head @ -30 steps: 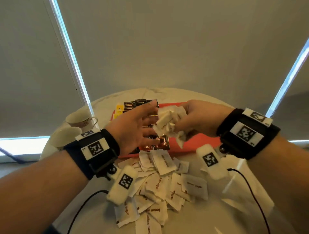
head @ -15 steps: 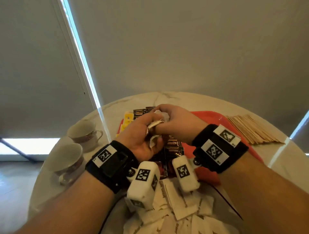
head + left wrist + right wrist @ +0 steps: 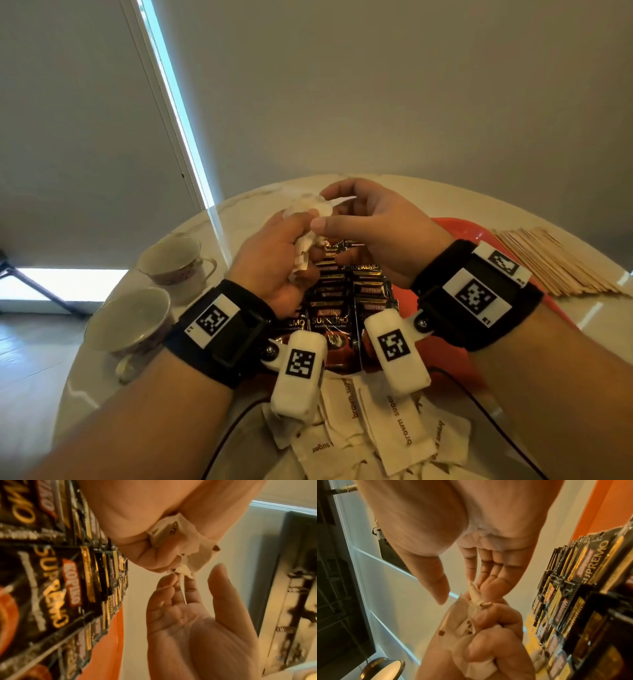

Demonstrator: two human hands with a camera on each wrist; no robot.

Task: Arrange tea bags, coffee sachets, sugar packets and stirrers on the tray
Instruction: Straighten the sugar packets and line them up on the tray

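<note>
Bunched sugar packets [image 3: 308,222] passed to left hand [image 3: 274,260] — right hand [image 3: 373,226] pinches one.

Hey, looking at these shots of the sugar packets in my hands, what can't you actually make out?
- How many sugar packets the left hand grips: head view, its fingers cover the bunch.
- Far side of the tray: head view, both hands block it.
- Whether the right hand pinches one packet or several: right wrist view, blurred.
</note>
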